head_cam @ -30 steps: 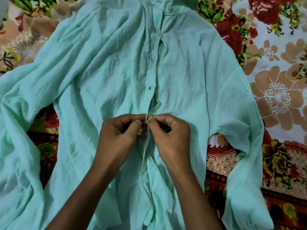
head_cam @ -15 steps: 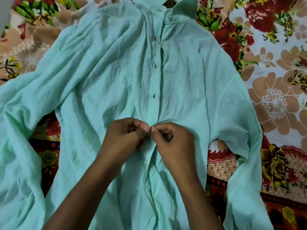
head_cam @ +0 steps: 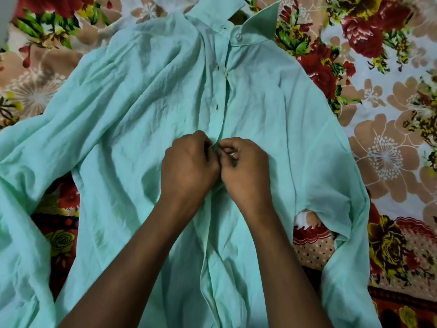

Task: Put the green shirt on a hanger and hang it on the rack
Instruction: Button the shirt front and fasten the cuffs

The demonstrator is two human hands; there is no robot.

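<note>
- The green shirt (head_cam: 132, 110) lies front-up across the frame on a floral bedsheet (head_cam: 390, 143).
- Your left hand (head_cam: 189, 169) and right hand (head_cam: 246, 171) pinch its button placket (head_cam: 218, 119) at frame centre.

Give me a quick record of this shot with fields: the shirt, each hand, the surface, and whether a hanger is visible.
shirt: green shirt spread front-up, collar at far end
left hand: left hand pinches the placket at mid-front
right hand: right hand pinches the placket beside it
surface: floral bedsheet
hanger: none in view
</note>
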